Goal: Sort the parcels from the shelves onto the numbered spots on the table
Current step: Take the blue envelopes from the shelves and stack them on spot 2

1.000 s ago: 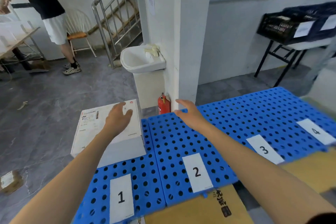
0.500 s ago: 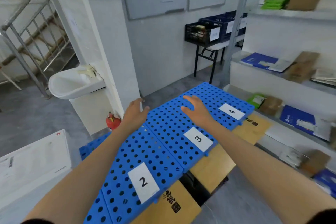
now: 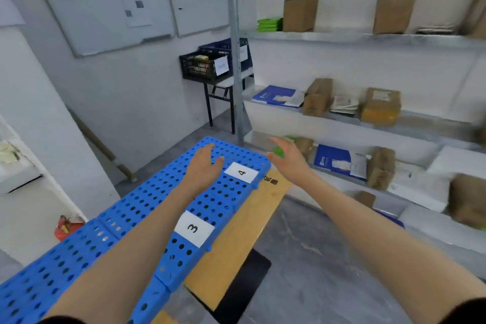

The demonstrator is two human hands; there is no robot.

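A wooden table (image 3: 238,229) is seen covered by blue perforated mats (image 3: 142,208), with labels 3 (image 3: 194,229) and 4 (image 3: 241,172) laid along the edge facing the shelves (image 3: 368,38), where boxes (image 3: 380,110) and envelopes (image 3: 276,96) are lined up.

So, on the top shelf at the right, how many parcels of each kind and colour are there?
Upright brown cardboard boxes: 3 (the last is cut off by the picture edge)
Stack of green flat packets: 1
Pale flat pile, too blurred to identify: 1
Total: 5
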